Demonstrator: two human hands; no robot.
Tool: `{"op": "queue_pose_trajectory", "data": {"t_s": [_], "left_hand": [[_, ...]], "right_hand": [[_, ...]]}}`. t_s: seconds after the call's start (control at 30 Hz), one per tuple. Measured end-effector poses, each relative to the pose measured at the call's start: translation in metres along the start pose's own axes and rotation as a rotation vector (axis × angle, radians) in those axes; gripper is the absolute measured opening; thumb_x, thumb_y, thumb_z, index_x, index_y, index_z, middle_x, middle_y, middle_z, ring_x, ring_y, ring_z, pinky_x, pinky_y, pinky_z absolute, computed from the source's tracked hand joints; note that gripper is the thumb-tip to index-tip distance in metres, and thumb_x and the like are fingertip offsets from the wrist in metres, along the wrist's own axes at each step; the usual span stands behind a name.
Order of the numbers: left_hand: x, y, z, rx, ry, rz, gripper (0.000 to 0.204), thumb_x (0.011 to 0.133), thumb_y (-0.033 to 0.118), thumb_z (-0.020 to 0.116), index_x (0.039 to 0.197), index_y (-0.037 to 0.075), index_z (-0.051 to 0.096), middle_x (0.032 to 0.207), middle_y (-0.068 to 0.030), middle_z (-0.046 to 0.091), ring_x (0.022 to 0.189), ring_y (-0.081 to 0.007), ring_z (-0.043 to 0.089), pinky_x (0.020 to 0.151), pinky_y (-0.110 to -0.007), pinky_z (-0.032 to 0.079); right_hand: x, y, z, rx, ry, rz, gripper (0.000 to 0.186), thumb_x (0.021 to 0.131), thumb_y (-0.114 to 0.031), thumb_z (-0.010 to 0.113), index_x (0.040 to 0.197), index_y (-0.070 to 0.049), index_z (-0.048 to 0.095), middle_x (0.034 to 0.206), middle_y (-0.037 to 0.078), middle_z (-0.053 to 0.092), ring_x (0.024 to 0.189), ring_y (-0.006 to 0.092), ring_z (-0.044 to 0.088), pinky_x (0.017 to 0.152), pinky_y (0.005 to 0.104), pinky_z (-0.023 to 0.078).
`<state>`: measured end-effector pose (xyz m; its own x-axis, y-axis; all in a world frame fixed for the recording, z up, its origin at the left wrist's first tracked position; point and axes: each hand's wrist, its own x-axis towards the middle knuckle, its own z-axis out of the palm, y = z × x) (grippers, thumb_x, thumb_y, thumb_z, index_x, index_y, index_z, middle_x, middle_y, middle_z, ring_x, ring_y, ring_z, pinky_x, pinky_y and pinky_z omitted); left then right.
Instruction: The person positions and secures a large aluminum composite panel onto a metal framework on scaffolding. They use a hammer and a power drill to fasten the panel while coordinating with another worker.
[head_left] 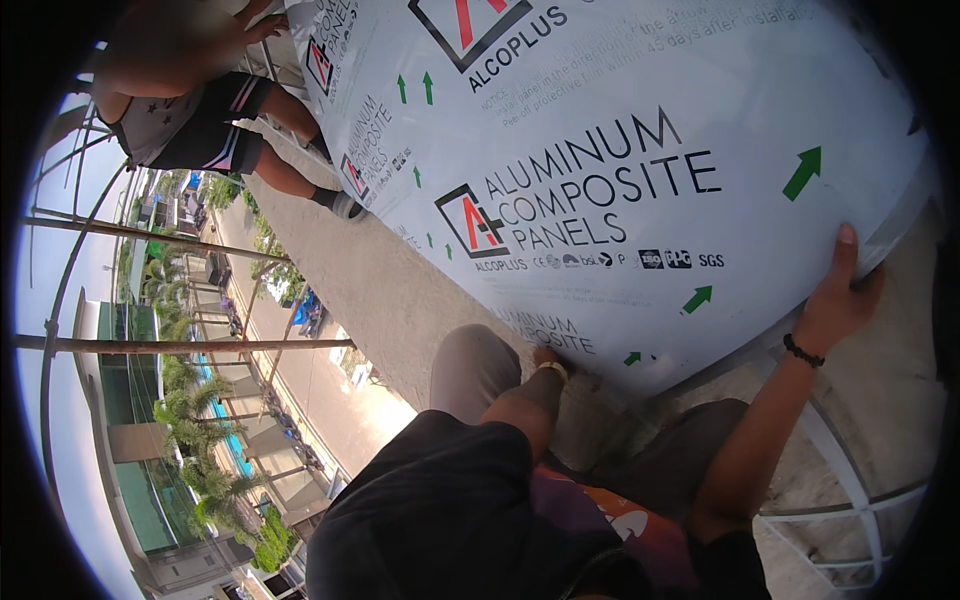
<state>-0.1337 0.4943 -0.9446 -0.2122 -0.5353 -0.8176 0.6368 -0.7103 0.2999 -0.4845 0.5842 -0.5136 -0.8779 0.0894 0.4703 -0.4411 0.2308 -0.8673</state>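
Note:
A large aluminum composite panel (590, 300), wrapped in white film with printed lettering and green arrows, spans the upper middle and right. On its right edge, my right hand (843, 300) has the thumb over the printed face and the fingers curled behind. A dark bracelet (803, 350) circles that wrist. My left hand (546, 358) grips the panel's near lower edge; only a small part of it shows, the other fingers being hidden. The panel leans over my knees, tilted.
At upper left another person (190, 125) in dark shorts stands by the panel's far left side, one hand near a metal rail. A concrete ledge (340, 265) drops to a street (320, 385) with palms. Scaffold poles (180, 346) cross the left; a white metal frame (850, 470) is lower right.

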Motion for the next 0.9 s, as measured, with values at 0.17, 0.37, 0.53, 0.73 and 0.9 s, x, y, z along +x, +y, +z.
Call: {"op": "queue_pose_trajectory", "data": {"t_s": [0.17, 0.37, 0.53, 0.73, 0.9], "left_hand": [[0.026, -0.01, -0.032, 0.014, 0.007, -0.012, 0.057, 0.105, 0.037, 0.032, 0.151, 0.006, 0.046, 0.159, -0.0078, 0.047, 0.144, -0.0303, 0.044, 0.118, -0.044, 0.036], [0.046, -0.011, -0.042, 0.028, 0.043, 0.025, 0.061, 0.103, 0.041, 0.033, 0.152, 0.007, 0.045, 0.159, -0.0078, 0.046, 0.144, -0.0305, 0.043, 0.118, -0.044, 0.035], [0.049, -0.009, -0.045, 0.028, 0.058, 0.041, 0.064, 0.102, 0.045, 0.033, 0.153, 0.007, 0.044, 0.16, -0.0078, 0.046, 0.144, -0.0307, 0.042, 0.118, -0.044, 0.035], [0.053, -0.011, -0.045, 0.031, 0.071, 0.067, 0.068, 0.1, 0.049, 0.033, 0.154, 0.008, 0.043, 0.16, -0.0078, 0.045, 0.145, -0.0309, 0.042, 0.119, -0.044, 0.034], [0.054, -0.011, -0.049, 0.039, 0.081, 0.08, 0.071, 0.099, 0.053, 0.033, 0.154, 0.009, 0.043, 0.16, -0.0078, 0.044, 0.145, -0.0311, 0.041, 0.119, -0.044, 0.033]], "right_hand": [[0.002, 0.001, -0.003, 0.031, 0.011, -0.065, 0.069, 0.086, -0.042, 0.083, 0.125, 0.011, 0.062, 0.118, 0.02, 0.068, 0.105, 0.027, 0.065, 0.093, 0.0382, 0.052], [0.001, -0.004, -0.004, 0.182, -0.013, -0.01, 0.069, 0.086, -0.039, 0.084, 0.127, 0.011, 0.06, 0.119, 0.02, 0.066, 0.106, 0.026, 0.064, 0.094, 0.0376, 0.051], [0.002, -0.003, -0.004, 0.154, -0.036, -0.055, 0.069, 0.086, -0.04, 0.085, 0.127, 0.009, 0.059, 0.116, 0.019, 0.066, 0.104, 0.0254, 0.064, 0.091, 0.0382, 0.052], [0.003, 0.0, -0.006, 0.184, -0.058, -0.025, 0.065, 0.088, -0.038, 0.083, 0.125, 0.009, 0.06, 0.115, 0.017, 0.067, 0.101, 0.0234, 0.064, 0.088, 0.0362, 0.052], [0.003, -0.002, -0.005, 0.213, -0.064, -0.035, 0.062, 0.089, -0.037, 0.083, 0.124, 0.009, 0.06, 0.113, 0.016, 0.067, 0.099, 0.0221, 0.064, 0.089, 0.0349, 0.051]]}}
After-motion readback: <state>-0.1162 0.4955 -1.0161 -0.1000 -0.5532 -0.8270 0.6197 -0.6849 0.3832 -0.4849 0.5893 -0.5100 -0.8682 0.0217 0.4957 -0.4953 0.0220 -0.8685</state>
